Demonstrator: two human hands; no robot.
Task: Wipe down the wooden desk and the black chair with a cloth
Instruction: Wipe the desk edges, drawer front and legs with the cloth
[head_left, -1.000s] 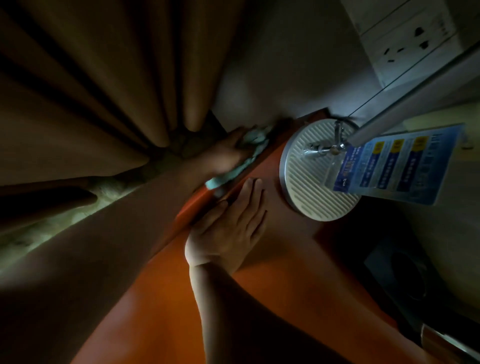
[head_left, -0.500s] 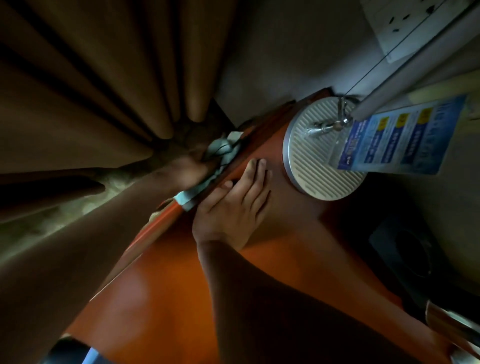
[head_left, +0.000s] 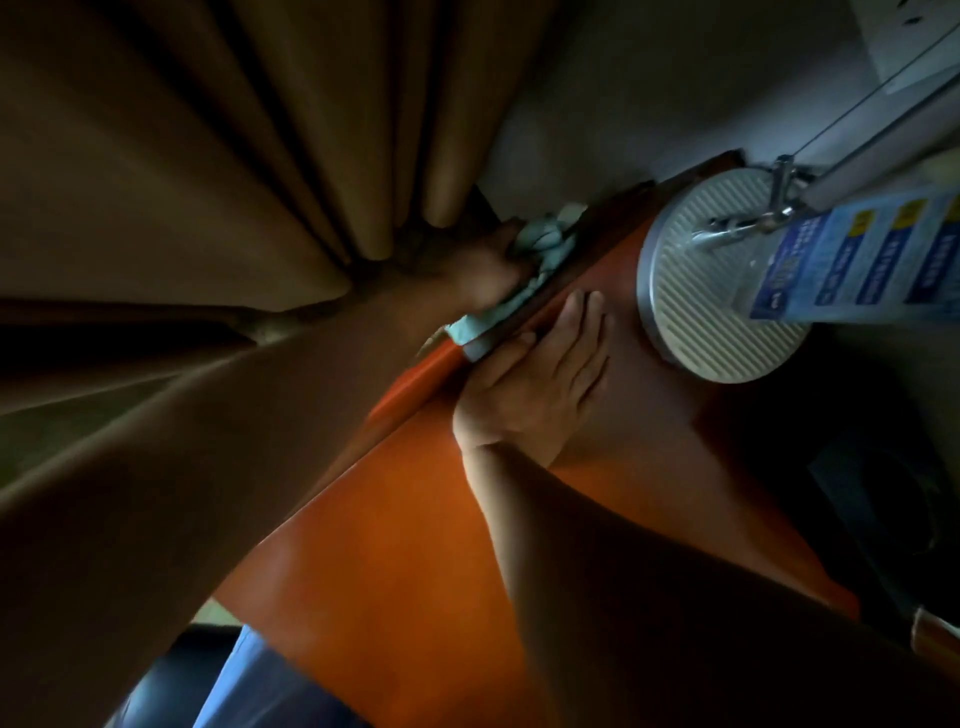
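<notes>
The orange-brown wooden desk (head_left: 389, 545) runs from bottom centre up to the far corner. My left hand (head_left: 483, 270) reaches down along the desk's left edge and grips a bunched pale green cloth (head_left: 540, 244), pressing it against that edge near the far corner. The hand is blurred and partly in shadow. My right hand (head_left: 535, 384) lies flat on the desktop just inside the same edge, fingers straight and pointing toward the corner. A dark seat (head_left: 166, 686), possibly the black chair, shows at the bottom left.
A round ribbed lamp base (head_left: 701, 312) stands on the desk's far corner, its metal arm rising to the right. A blue printed card (head_left: 857, 260) hangs over it. Brown curtains (head_left: 208, 156) hang close to the left edge. A wall socket (head_left: 914, 52) is at the top right.
My left hand slid the cloth toward me along the desk's edge, then back up toward the far corner. My right hand stayed flat in place. The view shifted.
</notes>
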